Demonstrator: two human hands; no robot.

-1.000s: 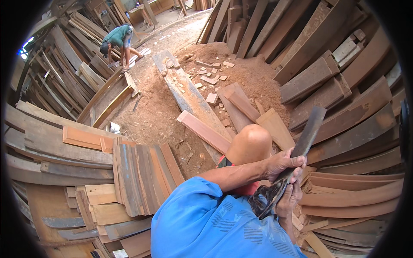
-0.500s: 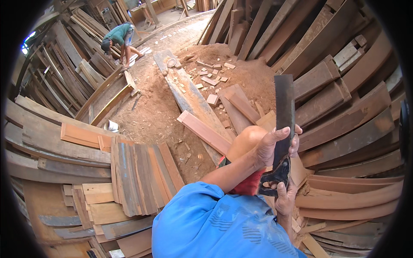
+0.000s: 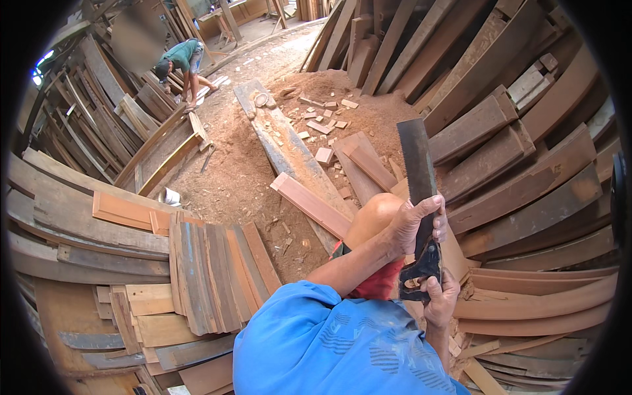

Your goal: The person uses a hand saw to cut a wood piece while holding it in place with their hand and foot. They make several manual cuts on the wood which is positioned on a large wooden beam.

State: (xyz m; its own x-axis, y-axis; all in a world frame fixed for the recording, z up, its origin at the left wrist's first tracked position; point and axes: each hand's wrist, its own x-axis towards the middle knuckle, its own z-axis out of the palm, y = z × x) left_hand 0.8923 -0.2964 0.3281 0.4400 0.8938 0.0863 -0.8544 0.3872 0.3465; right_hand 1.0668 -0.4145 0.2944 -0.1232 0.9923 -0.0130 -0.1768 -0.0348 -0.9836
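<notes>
A handsaw (image 3: pixel 419 164) with a dark, wide blade and a black handle (image 3: pixel 426 263) is held up in front of my body, its toothed edge on the left. My left hand (image 3: pixel 421 220) pinches the lower blade, thumb on the near face and fingers round the back edge. Lower down, my right hand (image 3: pixel 442 296) grips the black handle, the thumb lying over it; some of its fingers are hidden behind. The blade's tip points away from me and leans left. Beneath my left forearm is my bent knee.
A long plank (image 3: pixel 283 138) lies on sawdust-covered ground, with a reddish board (image 3: pixel 313 204) across its near end and wood offcuts (image 3: pixel 322 155) beside it. Stacked boards (image 3: pixel 217 276) stand left; leaning timber (image 3: pixel 526 191) lines the right. Far left, another person (image 3: pixel 184 62) bends over a wooden frame.
The saw has tilted, its tip swinging left and slightly down. My hands have shifted slightly with it and keep hold of the blade and handle.
</notes>
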